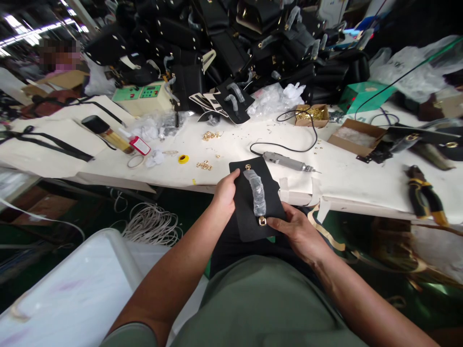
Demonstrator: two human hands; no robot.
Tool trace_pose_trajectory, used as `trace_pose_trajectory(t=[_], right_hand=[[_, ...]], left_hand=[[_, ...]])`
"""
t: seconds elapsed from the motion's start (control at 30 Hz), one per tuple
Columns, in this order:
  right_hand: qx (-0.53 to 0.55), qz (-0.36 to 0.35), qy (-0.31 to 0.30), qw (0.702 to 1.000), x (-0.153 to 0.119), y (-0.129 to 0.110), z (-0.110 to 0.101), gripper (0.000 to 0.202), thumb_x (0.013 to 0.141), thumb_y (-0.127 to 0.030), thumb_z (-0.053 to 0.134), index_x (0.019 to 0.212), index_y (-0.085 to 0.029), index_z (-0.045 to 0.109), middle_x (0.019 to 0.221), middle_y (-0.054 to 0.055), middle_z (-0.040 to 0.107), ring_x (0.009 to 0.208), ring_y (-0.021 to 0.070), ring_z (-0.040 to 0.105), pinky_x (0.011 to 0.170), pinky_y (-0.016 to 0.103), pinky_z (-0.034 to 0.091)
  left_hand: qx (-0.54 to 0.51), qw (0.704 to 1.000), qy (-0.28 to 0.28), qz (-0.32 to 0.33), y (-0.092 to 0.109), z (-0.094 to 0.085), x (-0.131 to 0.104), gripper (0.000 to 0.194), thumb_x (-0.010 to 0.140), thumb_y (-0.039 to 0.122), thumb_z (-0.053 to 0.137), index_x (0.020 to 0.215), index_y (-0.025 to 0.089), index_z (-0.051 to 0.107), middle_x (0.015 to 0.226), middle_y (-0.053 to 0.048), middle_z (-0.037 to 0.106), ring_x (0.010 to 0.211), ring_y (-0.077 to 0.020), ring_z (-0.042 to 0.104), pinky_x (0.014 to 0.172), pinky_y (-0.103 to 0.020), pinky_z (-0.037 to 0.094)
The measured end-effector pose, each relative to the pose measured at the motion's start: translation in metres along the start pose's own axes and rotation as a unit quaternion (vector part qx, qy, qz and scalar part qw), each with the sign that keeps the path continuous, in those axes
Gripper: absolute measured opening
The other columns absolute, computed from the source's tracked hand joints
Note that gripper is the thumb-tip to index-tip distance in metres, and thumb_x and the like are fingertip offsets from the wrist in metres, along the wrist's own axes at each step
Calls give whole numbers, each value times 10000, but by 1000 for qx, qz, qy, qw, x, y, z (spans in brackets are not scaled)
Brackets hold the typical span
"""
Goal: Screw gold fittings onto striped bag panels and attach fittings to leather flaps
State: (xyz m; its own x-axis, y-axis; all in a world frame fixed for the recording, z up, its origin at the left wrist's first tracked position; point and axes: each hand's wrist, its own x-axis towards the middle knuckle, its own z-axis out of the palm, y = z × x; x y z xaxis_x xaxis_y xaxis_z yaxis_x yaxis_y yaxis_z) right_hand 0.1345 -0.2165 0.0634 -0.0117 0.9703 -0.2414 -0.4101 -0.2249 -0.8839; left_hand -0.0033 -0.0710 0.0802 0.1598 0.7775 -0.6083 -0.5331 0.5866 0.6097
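Note:
Between my two hands I hold a black leather bag panel at the table's front edge. A plastic-wrapped handle runs along it, fixed by gold-coloured hardware at both ends. My left hand grips the panel's left edge, thumb on top. At the lower right, my right hand pinches the edge, its thumb beside the lower gold ring. The fingers under the panel are hidden. Just beyond it lies a grey electric screwdriver with a black cord.
Small gold fittings lie in piles on the white table. Pliers rest at the right edge. Open boxes, more handled panels and a heap of black bags stand behind. A white bin is at lower left.

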Motion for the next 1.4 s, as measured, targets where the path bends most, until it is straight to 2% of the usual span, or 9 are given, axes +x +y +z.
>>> trace_pose_trajectory(t=[0.13, 0.2, 0.33, 0.43, 0.53, 0.63, 0.93, 1.17, 1.4], right_hand=[[12, -40, 23, 999, 6, -2, 1, 492, 813, -440, 821, 1237, -223, 697, 1197, 84, 748, 1100, 311, 701, 994, 473, 564], [-7, -52, 39, 998, 10, -3, -1, 521, 829, -477, 803, 1265, -224, 672, 1182, 91, 749, 1088, 309, 703, 946, 458, 586], [-152, -110, 149, 971, 16, -4, -11, 654, 812, -519, 815, 1355, -220, 605, 1178, 104, 713, 1033, 281, 688, 864, 426, 597], [-294, -242, 261, 887, 14, -3, -16, 673, 794, -491, 846, 1365, -239, 597, 1184, 100, 663, 969, 256, 660, 820, 421, 582], [-412, -347, 191, 821, 13, -5, -14, 297, 858, -401, 817, 1103, -264, 722, 1046, 72, 685, 948, 253, 655, 839, 421, 557], [-452, -348, 99, 815, 15, -9, -12, 105, 922, -352, 759, 972, -262, 737, 914, 53, 710, 861, 233, 671, 783, 397, 554], [-510, -365, 25, 779, 18, -19, -16, 154, 975, -302, 710, 1104, -230, 754, 965, 63, 754, 833, 209, 700, 755, 353, 551], [-557, -427, 2, 712, 22, -23, -18, 171, 993, -195, 666, 1153, -167, 718, 957, 84, 759, 802, 198, 696, 732, 340, 533], [-528, -412, -29, 742, 26, -22, -19, 161, 984, -160, 670, 1132, -182, 730, 984, 83, 749, 829, 190, 691, 737, 326, 550]], left_hand=[[40, 990, -132, -35, -6, -5, -21, 345, 896, 411, 701, 1061, 116, 770, 987, -137, 808, 909, -288, 778, 879, -408, 629], [107, 975, -192, -39, -9, -12, -34, 387, 880, 454, 720, 1055, 114, 778, 955, -146, 804, 827, -285, 771, 772, -402, 638], [227, 958, -173, 37, -14, -24, -48, 366, 811, 456, 797, 978, 131, 771, 840, -102, 769, 634, -207, 695, 493, -300, 579], [232, 959, -143, 75, -16, -28, -50, 395, 805, 496, 793, 989, 148, 757, 842, -78, 750, 645, -194, 685, 477, -289, 590], [237, 956, -141, 101, -20, -29, -51, 406, 814, 524, 780, 952, 144, 742, 810, -62, 730, 623, -183, 675, 508, -308, 615], [257, 948, -142, 125, -24, -30, -53, 396, 826, 541, 766, 873, 151, 715, 739, -32, 691, 588, -168, 655, 533, -311, 620], [330, 914, -134, 193, -18, -36, -50, 390, 818, 541, 762, 796, 153, 722, 714, -17, 673, 682, -176, 617, 639, -267, 518], [302, 929, -161, 144, -18, -38, -46, 384, 833, 522, 754, 834, 140, 717, 712, -11, 644, 699, -174, 609, 662, -269, 497], [299, 931, -167, 130, -18, -39, -45, 399, 815, 542, 764, 767, 151, 697, 667, -4, 625, 678, -180, 622, 637, -271, 498]])
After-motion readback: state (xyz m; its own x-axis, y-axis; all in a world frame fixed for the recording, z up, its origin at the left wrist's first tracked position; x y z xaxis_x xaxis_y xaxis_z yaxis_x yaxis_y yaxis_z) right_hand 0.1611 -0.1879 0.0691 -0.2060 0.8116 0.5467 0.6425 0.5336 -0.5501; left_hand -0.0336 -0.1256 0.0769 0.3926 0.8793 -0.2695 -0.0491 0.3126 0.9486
